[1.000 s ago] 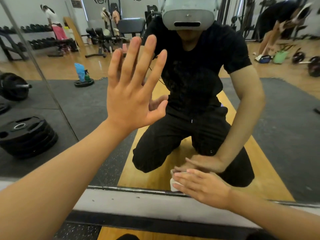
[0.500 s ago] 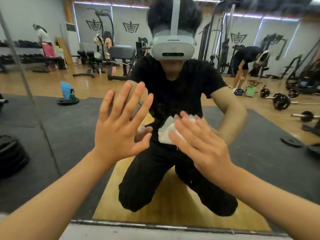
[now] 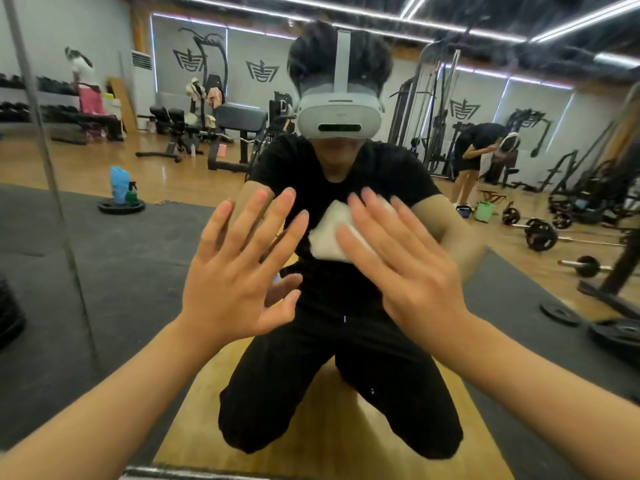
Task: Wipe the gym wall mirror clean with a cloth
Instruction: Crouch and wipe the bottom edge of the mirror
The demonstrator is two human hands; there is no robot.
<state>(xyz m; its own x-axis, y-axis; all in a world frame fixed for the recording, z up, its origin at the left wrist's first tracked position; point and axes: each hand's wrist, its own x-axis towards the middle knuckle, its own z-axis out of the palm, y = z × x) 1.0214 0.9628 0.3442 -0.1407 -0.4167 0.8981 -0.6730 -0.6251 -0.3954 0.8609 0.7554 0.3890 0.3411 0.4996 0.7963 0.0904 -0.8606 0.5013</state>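
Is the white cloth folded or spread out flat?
Folded: the cloth is a small thick pad under the flat right hand, against the mirror.

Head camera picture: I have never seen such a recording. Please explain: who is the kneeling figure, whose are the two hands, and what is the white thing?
The picture comes from a camera worn on a person's head, looking forward and down. The person kneels before a wall mirror, so the kneeling figure in black with the white headset is that person's own reflection. The two arms that enter from the bottom edge are the real ones. The left hand lies flat against the glass, fingers spread, and holds nothing. The right hand presses a white cloth against the glass with straight fingers.
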